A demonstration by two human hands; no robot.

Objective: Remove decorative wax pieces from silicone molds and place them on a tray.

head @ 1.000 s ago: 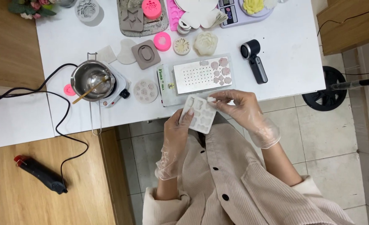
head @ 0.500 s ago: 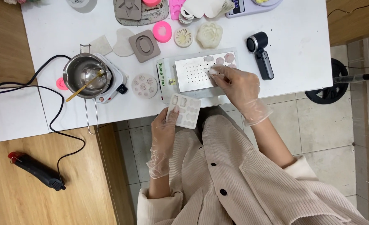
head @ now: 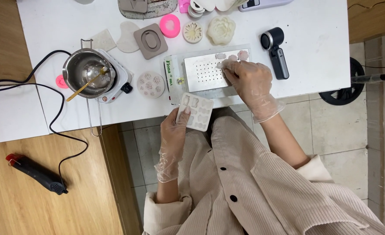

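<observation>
Steel melting pot (head: pixel 88 72) with gold spoon (head: pixel 84 85) at 10 o'clock; pink ring (head: pixel 170 25) at 12; black glue gun (head: pixel 36 173), possibly, at 8.

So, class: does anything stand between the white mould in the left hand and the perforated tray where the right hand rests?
Nothing visible does. The white mould in the left hand sits just below the perforated tray, with only bare table edge between. The right hand rests on the tray's far right side.

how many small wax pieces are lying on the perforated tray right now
3 show on the perforated tray: small wax pieces along its far right edge. The right hand may hide others.
</observation>
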